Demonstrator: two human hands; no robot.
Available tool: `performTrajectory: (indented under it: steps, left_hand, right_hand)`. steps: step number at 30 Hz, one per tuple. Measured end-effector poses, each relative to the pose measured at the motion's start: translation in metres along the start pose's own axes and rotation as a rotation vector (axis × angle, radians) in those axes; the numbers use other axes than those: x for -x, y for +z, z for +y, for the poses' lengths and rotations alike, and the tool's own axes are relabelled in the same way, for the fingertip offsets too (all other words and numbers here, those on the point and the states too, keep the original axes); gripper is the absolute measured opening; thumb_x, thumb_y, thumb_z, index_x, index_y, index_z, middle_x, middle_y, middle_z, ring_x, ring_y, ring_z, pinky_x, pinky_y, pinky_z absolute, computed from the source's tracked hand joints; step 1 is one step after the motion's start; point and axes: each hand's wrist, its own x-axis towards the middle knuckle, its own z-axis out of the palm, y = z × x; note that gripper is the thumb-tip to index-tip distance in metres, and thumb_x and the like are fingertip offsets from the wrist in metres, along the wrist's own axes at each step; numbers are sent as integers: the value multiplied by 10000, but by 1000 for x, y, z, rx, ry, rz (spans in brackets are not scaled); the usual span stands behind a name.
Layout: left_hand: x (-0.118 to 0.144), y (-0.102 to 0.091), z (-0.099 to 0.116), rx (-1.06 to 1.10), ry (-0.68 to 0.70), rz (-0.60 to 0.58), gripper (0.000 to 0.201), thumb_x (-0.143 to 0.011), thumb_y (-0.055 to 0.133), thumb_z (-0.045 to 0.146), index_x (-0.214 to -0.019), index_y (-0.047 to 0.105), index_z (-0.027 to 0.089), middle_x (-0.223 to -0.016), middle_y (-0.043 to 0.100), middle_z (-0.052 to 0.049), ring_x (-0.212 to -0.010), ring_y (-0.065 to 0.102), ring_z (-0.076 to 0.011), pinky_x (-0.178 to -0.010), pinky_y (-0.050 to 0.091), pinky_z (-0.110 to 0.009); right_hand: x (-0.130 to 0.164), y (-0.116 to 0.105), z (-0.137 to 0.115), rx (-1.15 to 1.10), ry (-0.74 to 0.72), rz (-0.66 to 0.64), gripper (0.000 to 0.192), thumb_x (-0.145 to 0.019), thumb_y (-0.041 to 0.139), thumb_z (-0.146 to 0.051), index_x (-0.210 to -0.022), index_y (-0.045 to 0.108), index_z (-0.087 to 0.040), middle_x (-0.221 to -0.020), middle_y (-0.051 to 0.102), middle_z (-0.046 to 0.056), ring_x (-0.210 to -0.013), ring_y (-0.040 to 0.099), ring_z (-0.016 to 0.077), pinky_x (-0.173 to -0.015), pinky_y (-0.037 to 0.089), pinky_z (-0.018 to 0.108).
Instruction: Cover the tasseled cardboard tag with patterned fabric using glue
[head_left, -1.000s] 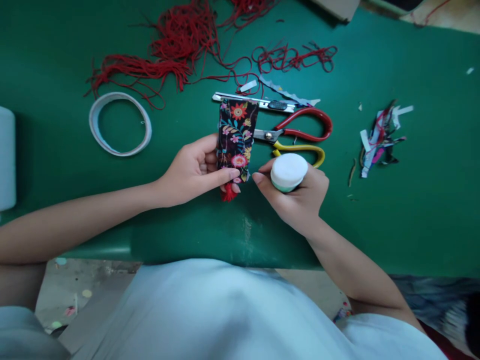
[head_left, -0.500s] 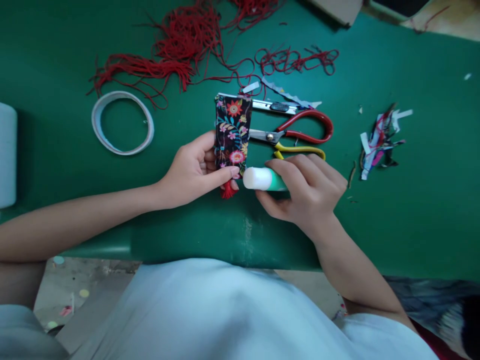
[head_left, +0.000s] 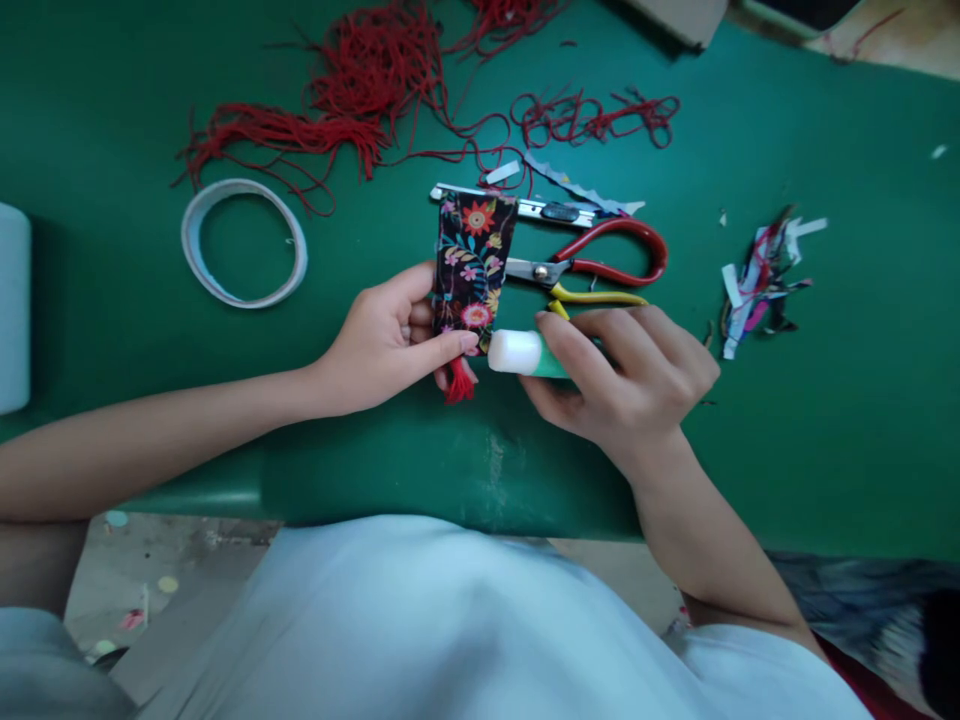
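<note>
Pinched between the thumb and fingers of my left hand (head_left: 401, 340) is a small black floral fabric piece (head_left: 474, 265), held upright by its lower end. A red tassel (head_left: 459, 383) hangs from its bottom edge. My right hand (head_left: 626, 370) grips a green-and-white glue bottle (head_left: 517, 352), lying sideways with its white end close to the lower right corner of the fabric. Whether they touch I cannot tell. Behind the fabric lie a utility knife (head_left: 559, 213) and scissors (head_left: 551, 272) with one red and one yellow handle; the blade tips are hidden.
Tangled red cords (head_left: 379, 75) spread over the back of the green table (head_left: 337, 470). A roll of tape (head_left: 191, 240) lies at left, near a white cylinder (head_left: 13, 310) at the edge. Fabric and paper scraps (head_left: 757, 285) are heaped at right.
The fabric piece has tilted slightly, its top leaning right, and the knife's end shows behind it. My right hand has shifted a little right, its fingers looser around the bottle.
</note>
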Motion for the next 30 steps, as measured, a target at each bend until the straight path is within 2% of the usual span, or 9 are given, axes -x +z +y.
performTrajectory:
  steps: [5,9,12,15,17,20,23,27,30]
  left_hand:
    - [-1,0,1,1,-10,-7,311,-731,721,181,-1014,597,147,-814,706,20,-626,687,-116,-528,603,-198]
    - [-2,1,2,9,-6,-11,295,-728,710,186,-998,594,151,-834,722,10,-642,699,-131,-516,602,-203]
    - [-3,1,1,-5,-8,-7,295,-734,707,200,-1005,598,164,-862,733,5,-701,716,-154,-558,617,-223]
    - [-2,0,0,-8,-1,-9,295,-735,713,192,-1007,602,169,-875,729,2,-758,726,-175,-618,632,-254]
    - [-1,0,-1,-2,-14,-37,303,-738,721,194,-1015,602,165,-872,726,-7,-774,731,-191,-639,637,-278]
    - [2,1,-1,20,-44,-77,307,-749,727,214,-1022,599,160,-876,729,-26,-787,738,-212,-642,639,-293]
    - [2,1,1,42,-50,-59,319,-760,726,239,-1037,591,156,-873,734,-31,-750,739,-202,-606,636,-279]
    - [1,0,3,88,-48,-42,349,-760,729,240,-1063,576,159,-882,740,-13,-742,741,-183,-635,644,-276]
    - [0,0,3,96,-31,-29,367,-743,739,224,-1071,581,175,-944,746,-2,-845,741,-182,-744,647,-285]
  right_hand:
    - [-1,1,-1,6,-16,42,207,-798,663,-315,-961,692,-189,-714,655,44,-632,513,156,-569,316,297]
    - [0,3,0,38,-4,46,196,-806,660,-333,-965,711,-233,-714,662,36,-627,527,154,-568,341,288]
    - [2,3,-1,52,4,32,218,-802,671,-351,-993,718,-256,-734,670,38,-642,540,161,-570,358,292]
    - [4,4,-2,16,18,75,263,-799,680,-325,-1050,701,-248,-754,672,50,-659,556,177,-578,365,308]
    - [6,6,-2,-12,49,78,303,-813,670,-316,-1111,679,-263,-782,677,56,-685,572,190,-596,380,318]
    - [11,7,1,-44,174,-27,315,-855,615,-329,-1166,658,-294,-849,680,75,-746,600,217,-641,410,343]
    - [15,7,5,-81,257,-66,330,-864,590,-347,-1182,650,-280,-854,670,90,-750,605,233,-662,432,363]
    - [17,6,8,-103,188,72,377,-828,644,-386,-1187,650,-270,-813,660,82,-713,600,225,-646,438,357]
    - [18,6,6,-63,191,14,328,-828,638,-406,-1127,677,-276,-767,649,69,-694,606,217,-622,428,346]
